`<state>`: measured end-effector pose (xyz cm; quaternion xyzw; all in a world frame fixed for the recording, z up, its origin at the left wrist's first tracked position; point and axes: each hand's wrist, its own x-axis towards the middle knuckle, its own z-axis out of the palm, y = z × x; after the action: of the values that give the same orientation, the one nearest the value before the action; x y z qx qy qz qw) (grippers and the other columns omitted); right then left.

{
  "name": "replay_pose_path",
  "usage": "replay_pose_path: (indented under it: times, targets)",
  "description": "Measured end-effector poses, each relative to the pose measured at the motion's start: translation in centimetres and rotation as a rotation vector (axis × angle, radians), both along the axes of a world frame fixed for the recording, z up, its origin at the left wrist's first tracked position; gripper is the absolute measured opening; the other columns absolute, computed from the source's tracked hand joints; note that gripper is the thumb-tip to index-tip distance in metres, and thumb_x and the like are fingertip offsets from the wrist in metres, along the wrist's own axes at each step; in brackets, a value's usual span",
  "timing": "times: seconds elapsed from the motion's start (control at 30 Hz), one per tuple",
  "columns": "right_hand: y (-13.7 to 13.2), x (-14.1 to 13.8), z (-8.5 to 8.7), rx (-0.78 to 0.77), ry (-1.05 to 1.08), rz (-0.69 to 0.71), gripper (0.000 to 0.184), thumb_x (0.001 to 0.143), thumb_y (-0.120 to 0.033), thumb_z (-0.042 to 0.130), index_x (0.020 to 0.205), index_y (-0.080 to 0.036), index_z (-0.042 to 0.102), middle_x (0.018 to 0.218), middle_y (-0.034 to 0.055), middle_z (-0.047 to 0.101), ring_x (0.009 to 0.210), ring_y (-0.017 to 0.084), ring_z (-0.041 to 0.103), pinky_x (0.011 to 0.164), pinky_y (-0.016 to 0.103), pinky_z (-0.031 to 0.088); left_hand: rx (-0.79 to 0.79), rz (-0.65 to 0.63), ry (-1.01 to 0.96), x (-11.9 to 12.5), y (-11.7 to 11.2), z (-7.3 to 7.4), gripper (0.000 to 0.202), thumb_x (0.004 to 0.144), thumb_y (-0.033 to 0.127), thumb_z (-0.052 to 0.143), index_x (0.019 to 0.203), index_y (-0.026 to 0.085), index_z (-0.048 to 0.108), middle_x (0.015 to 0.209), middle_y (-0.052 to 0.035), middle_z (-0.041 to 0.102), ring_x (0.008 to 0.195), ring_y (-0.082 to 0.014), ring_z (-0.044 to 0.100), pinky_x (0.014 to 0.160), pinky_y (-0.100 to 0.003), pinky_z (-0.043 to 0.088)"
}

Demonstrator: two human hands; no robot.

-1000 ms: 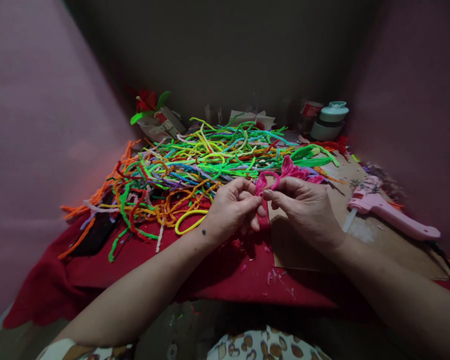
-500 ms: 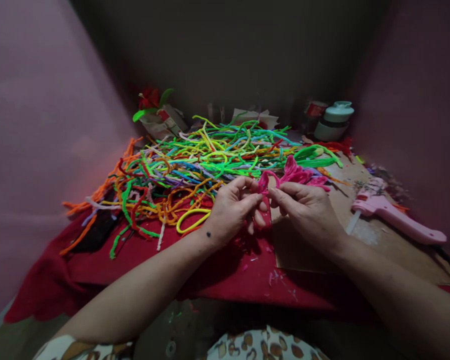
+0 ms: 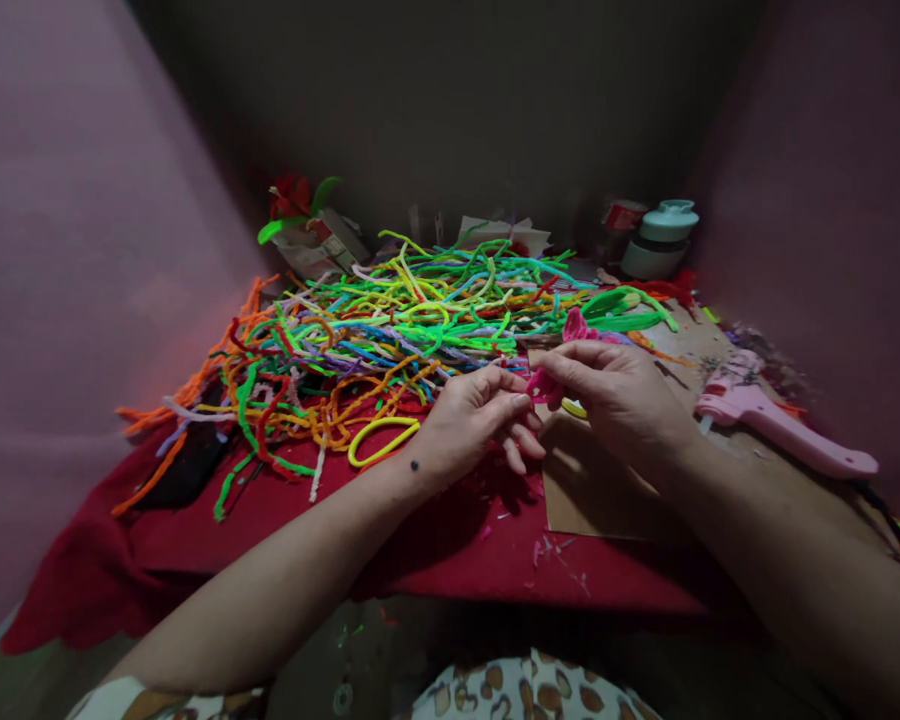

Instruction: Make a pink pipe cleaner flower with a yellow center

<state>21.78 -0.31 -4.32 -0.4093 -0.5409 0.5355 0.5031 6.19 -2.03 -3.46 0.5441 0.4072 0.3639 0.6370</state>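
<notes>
Pinching a pink pipe-cleaner piece [image 3: 546,385] at mid-frame, the person's two hands meet fingertip to fingertip just above the red cloth [image 3: 435,535]. The left hand [image 3: 471,420] has thumb and forefinger closed on the near end of the piece; the right hand [image 3: 616,392] closes its own fingers on it from the other side, so both hands are equally close, and the fuzzy length lies between them, running up and right toward a pink looped shape [image 3: 574,325] that shows above the right knuckles. Whether that loop is part of the same strand cannot be told. A small yellow curl [image 3: 572,408] peeks out beneath the right fingers. Behind the hands, toward the upper centre of the frame, a heap of coloured pipe cleaners [image 3: 375,335] spreads across the cloth. A brown cardboard sheet [image 3: 607,500] lies under the right wrist. At right rests a pink glue gun [image 3: 780,425], with a pale lidded jar [image 3: 660,240] beyond it at upper right.
</notes>
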Motion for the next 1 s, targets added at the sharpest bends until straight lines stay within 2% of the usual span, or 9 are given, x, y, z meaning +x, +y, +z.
replay_pose_path:
  times: [0.07,0.13,0.27,0.47,0.6,0.67,0.73,0.87,1.0]
  targets:
    - [0.1,0.0,0.0,-0.008,-0.016,-0.045,0.021,0.073,-0.031,0.064,0.059,-0.016,0.062,0.056,-0.0001,0.057,0.051,0.009,0.05,0.052,0.023,0.038,-0.025,-0.007,0.005,0.0,-0.1,0.2,0.01,0.081,0.022,0.052,0.08,0.015,0.045,0.064,-0.0017,0.064,0.044,-0.0118,0.061,0.037,-0.018,0.046]
    - [0.0,-0.1,0.0,-0.04,0.002,-0.093,0.023,0.072,-0.03,0.065,0.055,-0.016,0.06,0.053,-0.0005,0.056,0.048,0.009,0.048,0.049,0.023,0.037,-0.038,0.006,0.012,0.0,-0.1,0.4,0.01,0.082,0.022,0.05,0.079,0.015,0.044,0.058,0.0002,0.063,0.037,-0.0099,0.057,0.034,-0.017,0.043]
    - [-0.1,-0.3,-0.1,-0.062,0.038,-0.156,0.021,0.071,-0.031,0.066,0.056,-0.017,0.061,0.053,-0.0007,0.057,0.047,0.009,0.048,0.048,0.023,0.037,-0.046,0.019,0.057,-0.2,0.1,0.3,0.011,0.081,0.02,0.05,0.075,0.017,0.042,0.053,0.0014,0.062,0.03,-0.0093,0.052,0.03,-0.016,0.037]
    - [-0.2,-0.4,-0.2,-0.018,0.043,-0.169,0.017,0.07,-0.028,0.065,0.058,-0.017,0.062,0.054,-0.0008,0.057,0.048,0.009,0.049,0.05,0.024,0.038,-0.02,-0.013,0.162,-0.6,0.2,0.3,0.012,0.081,0.027,0.051,0.077,0.017,0.045,0.045,0.0013,0.059,0.029,-0.0095,0.049,0.031,-0.016,0.035]
    - [-0.3,-0.4,-0.2,0.063,-0.015,-0.176,0.015,0.074,-0.027,0.063,0.061,-0.018,0.064,0.055,-0.0006,0.058,0.051,0.01,0.05,0.053,0.025,0.04,0.06,0.017,0.202,-0.8,0.4,0.7,0.021,0.079,0.036,0.054,0.09,0.017,0.054,0.059,0.0009,0.061,0.037,-0.0088,0.053,0.032,-0.015,0.031]
    - [-0.3,-0.4,-0.2,0.084,-0.038,-0.162,0.016,0.075,-0.027,0.062,0.062,-0.018,0.064,0.056,-0.0002,0.058,0.052,0.011,0.05,0.054,0.026,0.041,0.118,0.055,0.237,-0.8,0.4,0.8,0.02,0.075,0.033,0.06,0.086,0.016,0.06,0.061,0.0025,0.058,0.04,-0.0051,0.049,0.036,-0.015,0.031]
    - [-0.5,-0.6,-0.2,0.086,-0.048,-0.139,0.016,0.075,-0.028,0.062,0.063,-0.018,0.065,0.058,0.0002,0.059,0.055,0.011,0.051,0.057,0.026,0.042,0.139,0.081,0.272,-0.8,0.4,0.9,0.015,0.073,0.029,0.062,0.075,0.014,0.064,0.054,0.0047,0.051,0.038,-0.0025,0.038,0.038,-0.016,0.028]
    - [-0.6,-0.8,-0.2,-0.076,0.07,-0.064,0.016,0.069,-0.033,0.067,0.072,-0.018,0.064,0.061,-0.0007,0.06,0.055,0.011,0.053,0.052,0.025,0.043,0.165,0.172,0.247,-0.8,0.4,0.9,0.015,0.072,0.028,0.063,0.07,0.014,0.063,0.05,0.0054,0.046,0.042,-0.0036,0.034,0.041,-0.018,0.026]
    - [-0.7,-1.0,-0.4,-0.198,0.137,0.008,0.022,0.066,-0.034,0.07,0.061,-0.016,0.057,0.056,-0.0018,0.056,0.05,0.01,0.051,0.047,0.023,0.041,0.175,0.164,0.244,-0.8,0.6,0.8,0.015,0.072,0.028,0.063,0.071,0.013,0.063,0.058,0.0027,0.052,0.049,-0.0061,0.042,0.047,-0.019,0.032]
